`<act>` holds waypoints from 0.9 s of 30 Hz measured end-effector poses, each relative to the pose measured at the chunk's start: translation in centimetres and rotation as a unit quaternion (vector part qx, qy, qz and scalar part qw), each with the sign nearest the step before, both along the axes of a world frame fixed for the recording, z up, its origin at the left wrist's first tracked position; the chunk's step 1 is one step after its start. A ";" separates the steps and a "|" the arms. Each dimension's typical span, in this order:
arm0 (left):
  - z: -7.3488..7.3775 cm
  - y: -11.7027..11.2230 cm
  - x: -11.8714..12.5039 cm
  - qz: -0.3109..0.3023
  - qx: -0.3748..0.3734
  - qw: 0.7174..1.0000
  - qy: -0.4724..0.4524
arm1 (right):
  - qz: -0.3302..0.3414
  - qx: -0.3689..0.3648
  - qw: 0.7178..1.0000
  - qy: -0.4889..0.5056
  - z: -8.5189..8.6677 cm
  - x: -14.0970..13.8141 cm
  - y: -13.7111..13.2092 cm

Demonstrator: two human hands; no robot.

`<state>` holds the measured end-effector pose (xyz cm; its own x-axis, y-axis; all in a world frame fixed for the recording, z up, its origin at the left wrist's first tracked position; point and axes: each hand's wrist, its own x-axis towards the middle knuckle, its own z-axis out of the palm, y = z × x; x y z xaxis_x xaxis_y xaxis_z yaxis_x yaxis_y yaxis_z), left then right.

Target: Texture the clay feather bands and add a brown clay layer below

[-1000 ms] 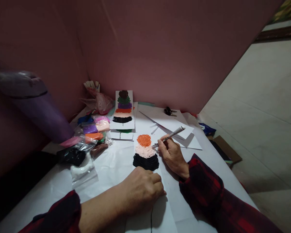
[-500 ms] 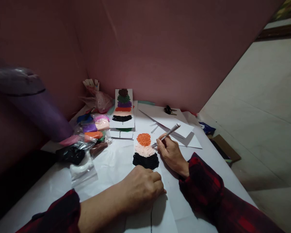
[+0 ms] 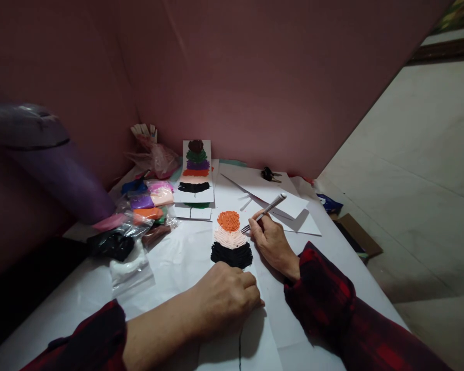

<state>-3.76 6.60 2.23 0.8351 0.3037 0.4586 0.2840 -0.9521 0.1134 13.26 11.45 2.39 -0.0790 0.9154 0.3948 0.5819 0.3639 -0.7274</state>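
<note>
My right hand (image 3: 272, 245) is closed around a slim fork (image 3: 270, 206) with a ridged, pale handle. Its tines rest at the right edge of a pale pink clay layer (image 3: 229, 238) on a white paper strip (image 3: 257, 340). Above that layer sits a textured orange clay disc (image 3: 228, 221), and below it a black clay band (image 3: 232, 254). My left hand (image 3: 228, 293) lies on the strip just under the black band, its fingers curled and pressed together. Whatever is under those fingers is hidden. A dark line runs down the strip below this hand.
Bagged clay (image 3: 147, 214) in several colours lies to the left. At the back leans a card (image 3: 201, 196) with stacked coloured bands. Folded white paper (image 3: 294, 203) and keys (image 3: 268, 174) lie back right. A purple roll (image 3: 69, 170) leans at the left wall.
The view has shifted very slightly. The fork and both hands keep almost the same places on the paper strip.
</note>
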 end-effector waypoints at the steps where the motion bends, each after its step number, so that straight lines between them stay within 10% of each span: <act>1: 0.0 0.0 0.0 -0.001 0.001 1.000 -0.001 | 0.000 0.000 1.000 0.002 0.0 0.0 0.0; 27: 0.0 0.0 -0.1 -0.001 -0.004 1.000 -0.015 | -0.025 -0.019 0.994 0.104 -0.6 -0.1 0.0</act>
<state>-3.81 6.62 2.20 0.8218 0.3050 0.4813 0.2776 -0.9520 0.1292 13.18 11.49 1.75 0.0467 0.9304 0.3635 0.4347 0.3087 -0.8460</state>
